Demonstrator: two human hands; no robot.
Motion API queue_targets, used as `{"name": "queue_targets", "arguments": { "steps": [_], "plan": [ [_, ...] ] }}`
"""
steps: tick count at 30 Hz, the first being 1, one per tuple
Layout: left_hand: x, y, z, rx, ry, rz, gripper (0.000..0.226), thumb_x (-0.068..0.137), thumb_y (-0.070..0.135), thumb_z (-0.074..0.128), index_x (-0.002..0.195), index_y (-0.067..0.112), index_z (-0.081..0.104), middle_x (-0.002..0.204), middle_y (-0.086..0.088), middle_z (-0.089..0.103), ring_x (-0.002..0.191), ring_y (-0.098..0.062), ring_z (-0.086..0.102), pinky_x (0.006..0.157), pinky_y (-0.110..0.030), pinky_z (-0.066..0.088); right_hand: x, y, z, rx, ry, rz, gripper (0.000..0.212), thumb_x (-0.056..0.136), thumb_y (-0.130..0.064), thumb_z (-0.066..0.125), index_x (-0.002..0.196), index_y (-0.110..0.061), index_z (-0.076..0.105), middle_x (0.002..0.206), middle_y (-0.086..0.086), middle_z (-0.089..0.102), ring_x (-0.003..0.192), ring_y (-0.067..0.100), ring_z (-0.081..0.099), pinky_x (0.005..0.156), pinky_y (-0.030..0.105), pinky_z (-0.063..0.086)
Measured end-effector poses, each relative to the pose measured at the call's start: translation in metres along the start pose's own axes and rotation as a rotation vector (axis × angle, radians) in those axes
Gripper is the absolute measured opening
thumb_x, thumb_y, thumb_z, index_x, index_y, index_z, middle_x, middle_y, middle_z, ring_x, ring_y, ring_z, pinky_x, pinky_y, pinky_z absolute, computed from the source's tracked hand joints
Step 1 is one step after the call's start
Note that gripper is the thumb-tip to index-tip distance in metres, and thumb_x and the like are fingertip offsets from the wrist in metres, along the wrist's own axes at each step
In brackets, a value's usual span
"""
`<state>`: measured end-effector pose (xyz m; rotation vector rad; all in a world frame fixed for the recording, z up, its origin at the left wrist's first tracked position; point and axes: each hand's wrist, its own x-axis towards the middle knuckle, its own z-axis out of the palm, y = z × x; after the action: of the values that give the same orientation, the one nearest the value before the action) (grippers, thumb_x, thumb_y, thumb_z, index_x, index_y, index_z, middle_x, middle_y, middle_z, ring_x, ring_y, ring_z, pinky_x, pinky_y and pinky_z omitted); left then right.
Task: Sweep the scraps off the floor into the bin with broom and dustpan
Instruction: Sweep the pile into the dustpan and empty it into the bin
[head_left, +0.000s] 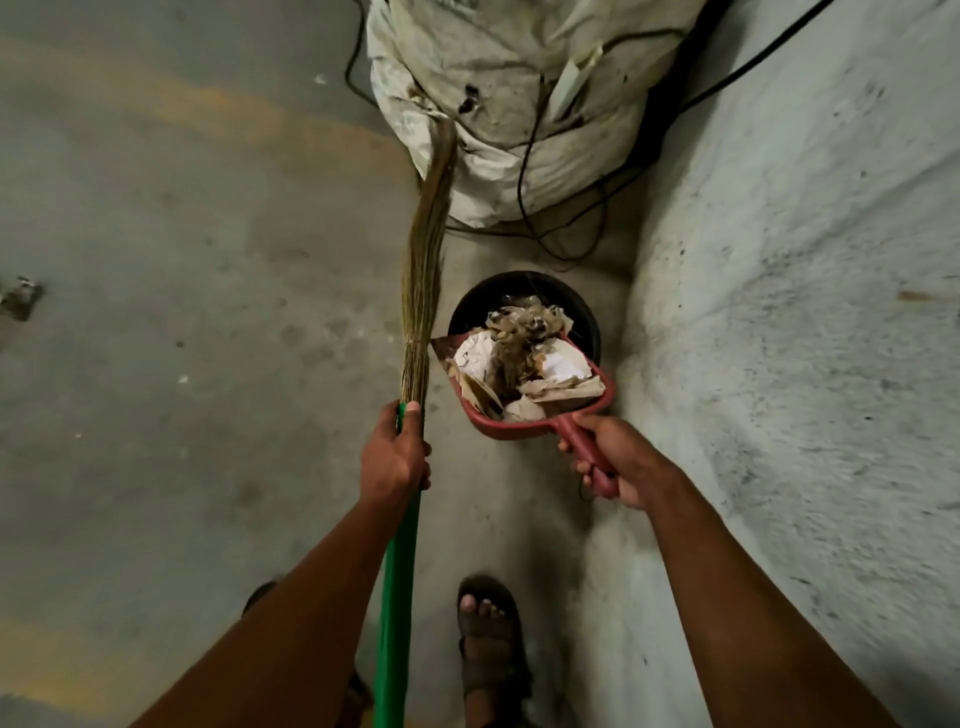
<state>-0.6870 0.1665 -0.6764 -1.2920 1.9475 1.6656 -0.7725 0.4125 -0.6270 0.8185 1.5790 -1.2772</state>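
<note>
Now the right hand grips the dustpan heaped with scraps, its lip over the bin; the left hand grips the broom beside the bin. A quick tilt may spill scraps past the bin's narrow rim.

White sack, perhaps woven; black cables

One broom, one dustpan, one bin, one sack, two hands.
</note>
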Motion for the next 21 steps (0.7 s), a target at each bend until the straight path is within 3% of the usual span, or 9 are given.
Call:
{"name": "queue_targets", "arguments": {
  "steps": [8,12,21],
  "plan": [
    [-0.001,-0.002,0.019,0.012,-0.056,-0.006,0.048,0.111,0.05,0.042,0.154,0.029,0.043,0.103,-0.022,0.069,0.064,-0.021,0.06,0.045,-0.024,0.05,0.012,-0.036,-0.025,0.027,-0.059,0.026,0.032,0.113,-0.03,0.042,0.124,-0.004,0.056,0.077,0.005,0.065,0.042,0.006,0.044,0.036,0.02,0.039],
    [-0.003,0.002,0.019,0.033,-0.066,0.032,0.047,0.111,0.05,0.042,0.152,0.029,0.045,0.091,-0.016,0.066,0.06,-0.019,0.059,0.045,-0.026,0.05,0.003,-0.061,-0.034,-0.002,-0.091,0.064,0.03,0.114,-0.025,0.04,0.13,-0.005,0.056,0.078,0.01,0.068,0.045,0.006,0.048,0.035,0.018,0.038],
    [-0.003,0.012,0.017,0.1,-0.065,0.039,0.049,0.111,0.051,0.041,0.153,0.027,0.045,0.088,-0.014,0.068,0.057,-0.018,0.06,0.043,-0.024,0.049,-0.028,-0.109,-0.036,-0.159,-0.133,0.089,0.035,0.107,-0.016,0.04,0.133,0.001,0.056,0.108,0.028,0.075,0.056,0.014,0.065,0.036,0.019,0.044]
  ]
}}
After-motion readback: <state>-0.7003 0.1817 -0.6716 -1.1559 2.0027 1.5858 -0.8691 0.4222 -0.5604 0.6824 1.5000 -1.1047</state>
